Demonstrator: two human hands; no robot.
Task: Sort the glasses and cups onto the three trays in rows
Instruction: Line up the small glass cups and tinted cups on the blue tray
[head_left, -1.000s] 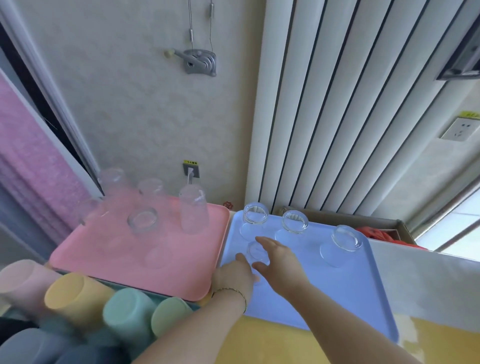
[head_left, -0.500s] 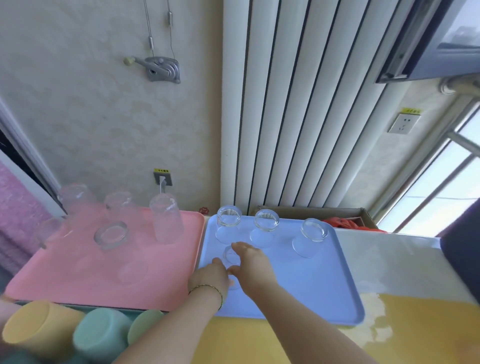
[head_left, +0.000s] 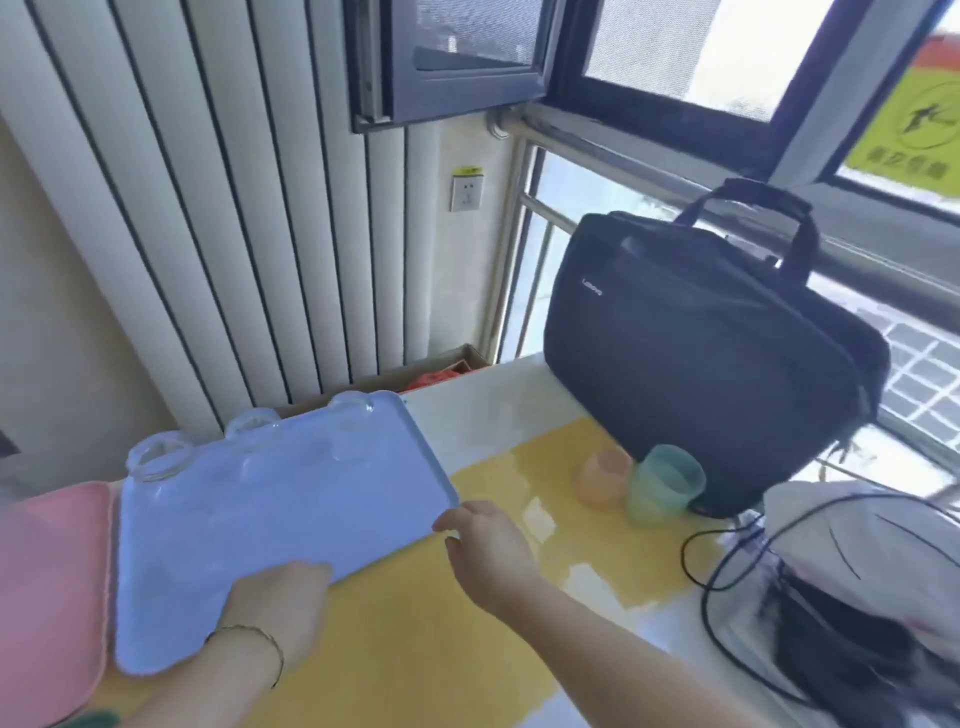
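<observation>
The blue tray (head_left: 270, 525) is seen lying on the desk (head_left: 498, 431), just beside the pink tray (head_left: 49, 587), with three clear glasses (head_left: 156, 457) lined along its far edge. The left hand (head_left: 275, 608) is laid on the tray's near edge, fingers together and flat, nothing pinched. The right hand (head_left: 488, 545) is held just off the tray's near right corner, fingers loosely curled and empty, though contact with the rim cannot be confirmed. Two cups are spotted well apart to the right: an orange cup (head_left: 605, 475) and a green cup (head_left: 662, 488), touching each other, close against the black bag (head_left: 701, 358). These are judged to be wanted next. A risk is noted: if the tray is nudged by the resting hand, the glasses at the far edge could be toppled. A hasty reach could also knock one cup into the other, or snag the black cable (head_left: 717, 545) nearby.
</observation>
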